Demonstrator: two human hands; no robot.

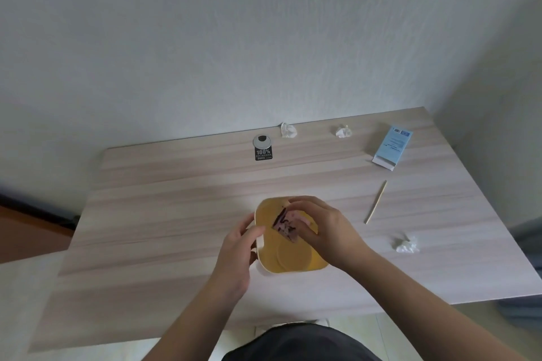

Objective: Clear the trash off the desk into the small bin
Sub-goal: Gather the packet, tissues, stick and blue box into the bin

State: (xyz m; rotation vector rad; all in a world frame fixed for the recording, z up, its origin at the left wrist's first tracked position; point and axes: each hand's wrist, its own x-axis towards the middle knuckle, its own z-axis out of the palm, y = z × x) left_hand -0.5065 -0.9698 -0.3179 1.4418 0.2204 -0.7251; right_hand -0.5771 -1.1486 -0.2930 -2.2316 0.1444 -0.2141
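Dark clothing (302, 343) of the person is filling the bottom edge of the view, with both bare forearms reaching forward from it over the wooden desk (164, 214). Left hand (239, 255) is curling its fingers and thumb around the left rim of the small bin (281, 258), gripping it where it is sitting on the desk near the front edge. Bin is standing upright, white outside and yellow inside, its open mouth facing up. Right hand (325, 228) is hovering over the bin's right side, fingers and thumb pinching a pink and dark wrapper (286, 224); the wrapper is hanging tilted inside the bin's mouth, not touching the bottom as far as can be told. Toward the back edge, a round silver cable cover (262, 141) is sitting in the desk with a black sticker (263, 154) just in front of it. Right of that, one crumpled tissue (288, 129) is lying against the wall line, and a second tissue wad (343, 131) is lying further right, well apart from the first. Wooden stick (376, 201) is lying slantwise, right of the bin. Light blue packet (392, 148) is lying flat near the back right corner. Third crumpled tissue (407, 242) is resting near the right edge, right of the right wrist.
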